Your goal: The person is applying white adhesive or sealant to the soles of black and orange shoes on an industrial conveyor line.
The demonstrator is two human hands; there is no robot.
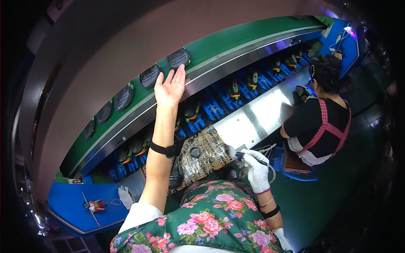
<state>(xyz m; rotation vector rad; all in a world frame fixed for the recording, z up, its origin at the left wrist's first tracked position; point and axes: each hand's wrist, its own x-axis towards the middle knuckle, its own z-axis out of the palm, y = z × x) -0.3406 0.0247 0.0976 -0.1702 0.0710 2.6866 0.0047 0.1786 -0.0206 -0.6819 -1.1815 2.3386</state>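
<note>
My left hand (pixel 170 87) is bare and stretched out with the palm up and the fingers extended. It holds nothing and reaches up to a row of dark shoe soles (pixel 179 58) on a green belt (pixel 219 44); whether it touches one I cannot tell. My right hand (pixel 256 173), in a white glove, is closed round the black handle of a brush (pixel 242 155) with pale bristles. The brush tip hangs by the edge of taped cardboard (pixel 206 145). On that cardboard sits a small round black pot (pixel 195 152). A dark sole (pixel 175 177) lies beside my left forearm, partly hidden by it.
Below the belt, several dark shoes with orange trim (pixel 234 90) stand on a blue rack (pixel 213 109). A metal ledge (pixel 263 114) runs along it. A co-worker (pixel 325 109) sits at the right. At the lower left is a blue table (pixel 76 202) with a white glove (pixel 125 197).
</note>
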